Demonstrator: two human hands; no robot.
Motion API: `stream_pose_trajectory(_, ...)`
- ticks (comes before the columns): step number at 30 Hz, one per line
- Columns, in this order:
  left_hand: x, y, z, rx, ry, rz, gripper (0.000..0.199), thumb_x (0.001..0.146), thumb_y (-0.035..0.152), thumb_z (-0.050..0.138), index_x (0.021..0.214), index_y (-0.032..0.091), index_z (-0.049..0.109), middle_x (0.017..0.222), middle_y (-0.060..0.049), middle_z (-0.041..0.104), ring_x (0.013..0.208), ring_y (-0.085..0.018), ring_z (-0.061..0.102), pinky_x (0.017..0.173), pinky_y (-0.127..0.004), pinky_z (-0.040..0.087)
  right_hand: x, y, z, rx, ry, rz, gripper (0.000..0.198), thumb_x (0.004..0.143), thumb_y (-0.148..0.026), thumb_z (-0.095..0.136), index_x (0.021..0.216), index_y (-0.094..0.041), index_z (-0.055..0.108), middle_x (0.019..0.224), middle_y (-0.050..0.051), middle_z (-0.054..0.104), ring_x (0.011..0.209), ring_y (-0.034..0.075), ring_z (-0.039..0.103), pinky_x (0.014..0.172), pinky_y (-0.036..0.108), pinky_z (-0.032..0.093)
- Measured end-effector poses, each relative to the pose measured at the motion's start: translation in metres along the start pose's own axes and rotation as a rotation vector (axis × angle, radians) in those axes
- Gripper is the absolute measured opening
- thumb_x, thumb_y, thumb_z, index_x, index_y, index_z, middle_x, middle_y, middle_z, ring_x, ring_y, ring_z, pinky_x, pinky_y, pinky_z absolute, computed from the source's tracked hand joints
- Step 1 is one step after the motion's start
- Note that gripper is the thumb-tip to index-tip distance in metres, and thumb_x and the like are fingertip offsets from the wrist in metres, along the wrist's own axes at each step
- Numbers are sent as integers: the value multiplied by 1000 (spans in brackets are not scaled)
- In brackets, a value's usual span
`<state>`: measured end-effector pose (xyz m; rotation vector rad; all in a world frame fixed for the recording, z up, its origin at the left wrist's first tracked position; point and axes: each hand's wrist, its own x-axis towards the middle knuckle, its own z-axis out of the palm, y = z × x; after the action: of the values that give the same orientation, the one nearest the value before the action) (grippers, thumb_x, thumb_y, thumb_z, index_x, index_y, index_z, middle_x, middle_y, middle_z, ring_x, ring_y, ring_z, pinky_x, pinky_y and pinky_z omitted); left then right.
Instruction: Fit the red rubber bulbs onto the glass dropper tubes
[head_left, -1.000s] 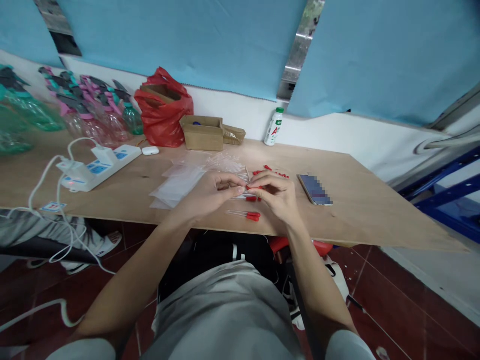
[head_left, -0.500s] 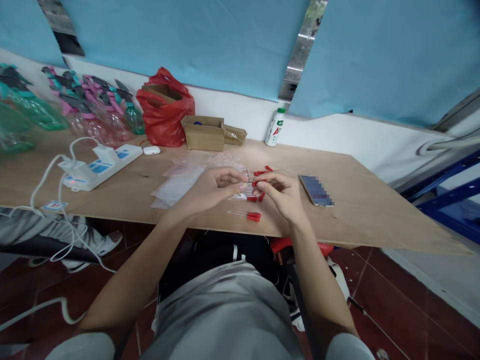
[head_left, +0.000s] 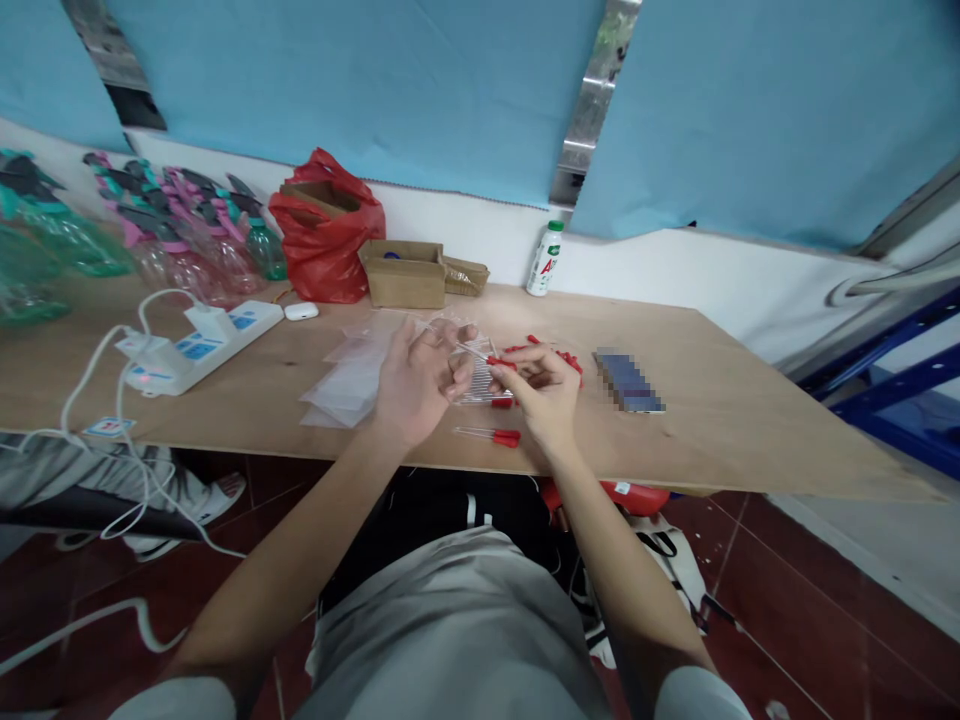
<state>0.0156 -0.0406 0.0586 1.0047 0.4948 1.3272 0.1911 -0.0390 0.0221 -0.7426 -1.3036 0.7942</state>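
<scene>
Since the frame half a second ago, the left hand (head_left: 424, 385) has come away from its pinch and turned palm up, and the right hand (head_left: 544, 385) has lifted a red-ended dropper (head_left: 501, 362) into plain view. Nearest on the table (head_left: 712, 420), I see a pair of red-ended droppers (head_left: 506, 437) lying close to the near edge; I judge a brushing forearm could roll them off.

Just beyond, the right fingertips pinch the held dropper by its red end, its clear stem pointing left. The left fingers are loosely spread, gripping nothing that I can see; whether they touch the stem, I can't make out. If the pinch slackens, I reckon the dropper could fall onto the clear tubes (head_left: 487, 385) beneath and scatter them. Red bulbs (head_left: 574, 362) lie past the right hand, and a phone (head_left: 628, 382) to its right has a pixelated screen.

Farther off, the white bottle (head_left: 544, 260) carries a large red "A"; its smaller print I can't read.
</scene>
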Motion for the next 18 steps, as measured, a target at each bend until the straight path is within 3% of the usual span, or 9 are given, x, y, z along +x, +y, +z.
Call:
stream_pose_trajectory(8, -4, 4, -1, -146, 43, 25, 51, 105, 62, 45, 73, 23, 41, 70, 0, 41, 55, -13, 31, 54, -30, 35, -4, 1, -1, 29, -135, 22, 32, 85, -49, 90, 102, -24, 79, 88, 4, 83, 76, 21, 80, 80, 39, 70)
stream_pose_trajectory(18, -4, -1, -1, -185, 21, 28, 54, 105, 62, 46, 70, 22, 41, 67, 1, 39, 55, -13, 33, 55, -31, 39, -8, 6, -2, 47, -128, 25, 24, 89, -45, 87, 98, -24, 80, 85, 4, 83, 74, 22, 81, 79, 39, 72)
